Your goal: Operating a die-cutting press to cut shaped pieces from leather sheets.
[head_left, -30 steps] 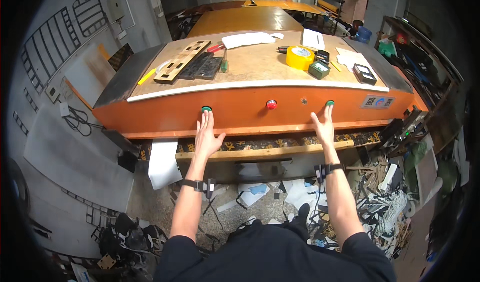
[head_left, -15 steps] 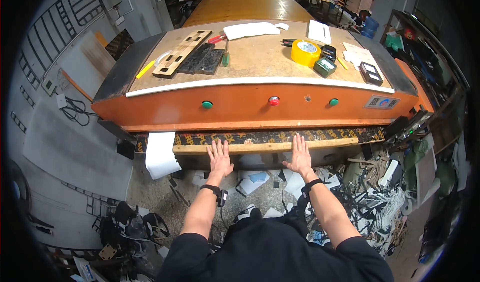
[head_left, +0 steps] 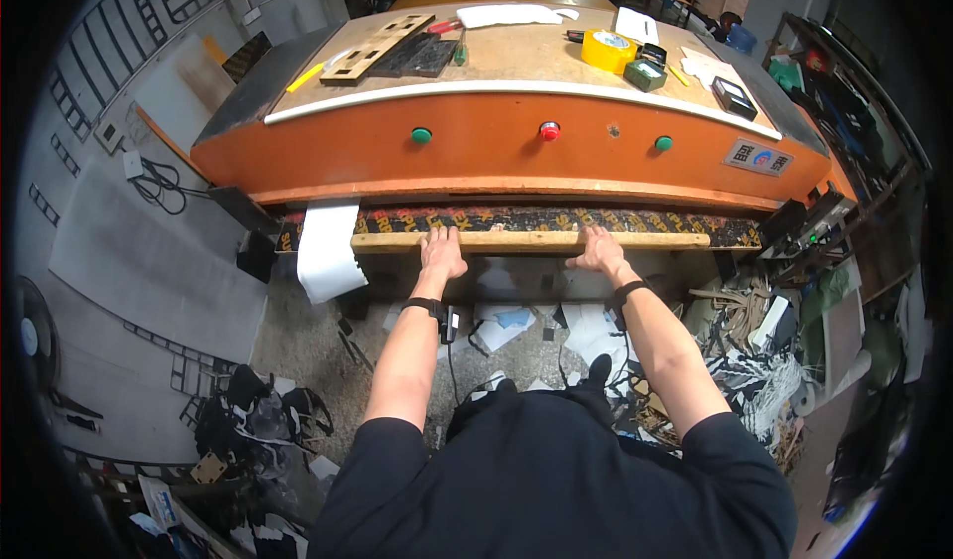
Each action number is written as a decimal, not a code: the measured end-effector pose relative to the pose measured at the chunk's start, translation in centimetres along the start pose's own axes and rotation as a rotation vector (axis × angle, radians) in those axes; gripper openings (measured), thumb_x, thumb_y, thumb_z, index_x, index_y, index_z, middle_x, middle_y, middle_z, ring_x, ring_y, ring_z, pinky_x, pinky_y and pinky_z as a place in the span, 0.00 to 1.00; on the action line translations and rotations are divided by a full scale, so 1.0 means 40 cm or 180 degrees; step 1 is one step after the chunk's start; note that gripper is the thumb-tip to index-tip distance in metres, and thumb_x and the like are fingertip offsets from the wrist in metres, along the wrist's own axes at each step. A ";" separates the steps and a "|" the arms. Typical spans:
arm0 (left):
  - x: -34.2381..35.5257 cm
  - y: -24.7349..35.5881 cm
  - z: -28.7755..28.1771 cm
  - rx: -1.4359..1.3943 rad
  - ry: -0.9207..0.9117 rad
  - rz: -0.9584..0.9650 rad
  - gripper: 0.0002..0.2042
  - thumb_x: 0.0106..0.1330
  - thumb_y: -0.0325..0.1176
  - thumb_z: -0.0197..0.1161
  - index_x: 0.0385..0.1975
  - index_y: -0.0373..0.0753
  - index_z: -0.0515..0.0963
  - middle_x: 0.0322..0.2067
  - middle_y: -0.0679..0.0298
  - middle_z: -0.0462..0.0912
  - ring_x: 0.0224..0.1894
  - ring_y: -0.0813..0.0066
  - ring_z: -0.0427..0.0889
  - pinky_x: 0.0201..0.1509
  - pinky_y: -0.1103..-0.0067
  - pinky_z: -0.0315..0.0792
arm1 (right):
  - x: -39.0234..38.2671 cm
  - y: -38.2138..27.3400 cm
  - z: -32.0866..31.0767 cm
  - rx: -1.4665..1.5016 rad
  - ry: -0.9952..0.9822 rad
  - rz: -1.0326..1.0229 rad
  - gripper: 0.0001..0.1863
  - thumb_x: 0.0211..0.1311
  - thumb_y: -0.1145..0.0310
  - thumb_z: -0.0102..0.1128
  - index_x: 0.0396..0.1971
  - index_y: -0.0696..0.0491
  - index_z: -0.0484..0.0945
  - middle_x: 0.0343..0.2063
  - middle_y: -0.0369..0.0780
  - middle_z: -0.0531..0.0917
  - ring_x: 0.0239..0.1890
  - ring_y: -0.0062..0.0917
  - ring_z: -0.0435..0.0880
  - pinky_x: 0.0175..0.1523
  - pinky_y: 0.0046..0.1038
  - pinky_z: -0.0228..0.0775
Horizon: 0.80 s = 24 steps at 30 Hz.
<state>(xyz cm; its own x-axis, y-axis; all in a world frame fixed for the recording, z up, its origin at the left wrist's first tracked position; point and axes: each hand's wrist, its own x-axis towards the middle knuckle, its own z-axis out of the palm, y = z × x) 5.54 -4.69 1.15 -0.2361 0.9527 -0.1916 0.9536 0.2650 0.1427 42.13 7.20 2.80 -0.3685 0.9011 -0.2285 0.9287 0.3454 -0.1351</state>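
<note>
Both my hands are on a pale wooden bar [head_left: 516, 240] along the front edge of a dark printed board [head_left: 711, 219]. My left hand [head_left: 441, 253] grips it left of centre, fingers bent over the top, and my right hand [head_left: 600, 250] grips it the same way further right. Above them is the orange front of a machine [head_left: 328, 154], with a green button [head_left: 421, 135], a red button [head_left: 549, 132] and another green button [head_left: 663, 144]. A white sheet [head_left: 326, 261] hangs over the board's left end.
The machine's top carries yellow tape [head_left: 606, 51], a slotted wooden board [head_left: 369, 55], black plates [head_left: 422, 61] and small tools. A metal rack [head_left: 854, 112] stands at the right. Paper scraps [head_left: 501, 331] and tangled offcuts [head_left: 754, 390] litter the floor. Cables [head_left: 159, 192] hang at the left.
One second ago my fingertips were on the two green buttons. They came down onto the wooden bar, and now my fingers are bent over it. The machine sits higher in the view.
</note>
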 end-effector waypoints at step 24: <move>0.318 -0.199 0.017 -0.0770 0.0597 0.0142 0.32 0.86 0.52 0.55 0.86 0.50 0.64 0.88 0.67 0.57 0.91 0.57 0.48 0.92 0.49 0.37 | 0.104 -0.083 -0.056 0.0882 0.1215 -0.1023 0.55 0.42 0.55 0.94 0.75 0.47 0.76 0.78 0.44 0.72 0.79 0.49 0.70 0.83 0.51 0.63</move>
<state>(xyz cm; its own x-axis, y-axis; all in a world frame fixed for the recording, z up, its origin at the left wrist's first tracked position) -4.93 5.21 -3.08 -0.2469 0.9690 -0.0006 0.8970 0.2287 0.3783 37.61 10.38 4.45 -0.5411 0.8107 0.2234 0.7077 0.5825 -0.3998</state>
